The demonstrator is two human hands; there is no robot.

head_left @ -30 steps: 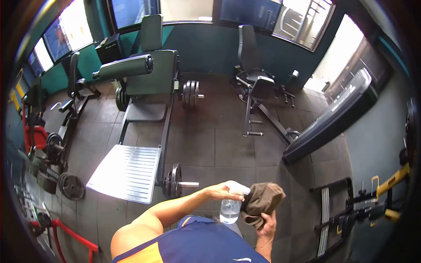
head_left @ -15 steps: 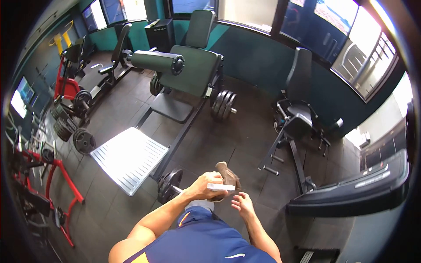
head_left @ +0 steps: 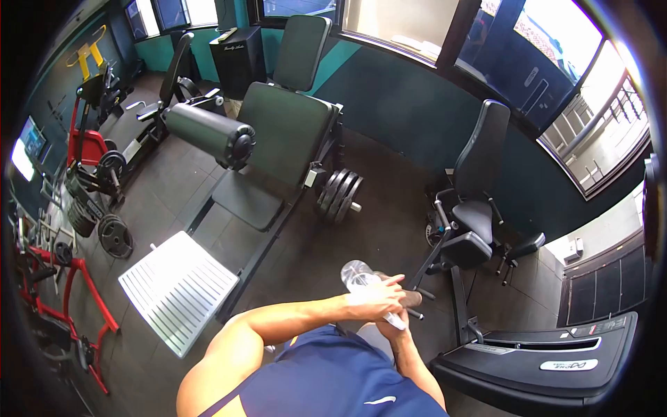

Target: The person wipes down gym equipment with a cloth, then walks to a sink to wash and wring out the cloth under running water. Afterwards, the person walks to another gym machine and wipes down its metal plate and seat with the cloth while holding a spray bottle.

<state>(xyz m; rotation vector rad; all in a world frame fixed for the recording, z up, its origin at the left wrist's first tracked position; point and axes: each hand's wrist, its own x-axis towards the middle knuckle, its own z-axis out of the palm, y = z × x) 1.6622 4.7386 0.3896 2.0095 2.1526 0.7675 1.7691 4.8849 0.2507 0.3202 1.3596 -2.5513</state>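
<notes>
In front of my body, my left hand point(head_left: 375, 300) reaches across and lies over my right hand point(head_left: 394, 332). My left hand is closed around a clear plastic bottle point(head_left: 356, 272), whose rounded end sticks out on the far left side. A brown, soft-looking item point(head_left: 410, 299) shows beyond my left fingers, close above my right hand. Between the two hands the edge of a white flat piece point(head_left: 396, 320) peeks out. My right fingers are hidden beneath the left hand, so their grip does not show.
A padded leg machine point(head_left: 285, 132) with a silver footplate point(head_left: 180, 292) and weight plates point(head_left: 340, 197) stands ahead left. A seated machine point(head_left: 476, 215) is ahead right. The black machine console point(head_left: 535, 358) is close on my right. Red frames point(head_left: 90, 299) line the left side.
My left hand has moved right, over my right hand, and the hands have come together. The clear bottle now shows. The brown item has shifted right and is mostly covered. My view has turned slightly.
</notes>
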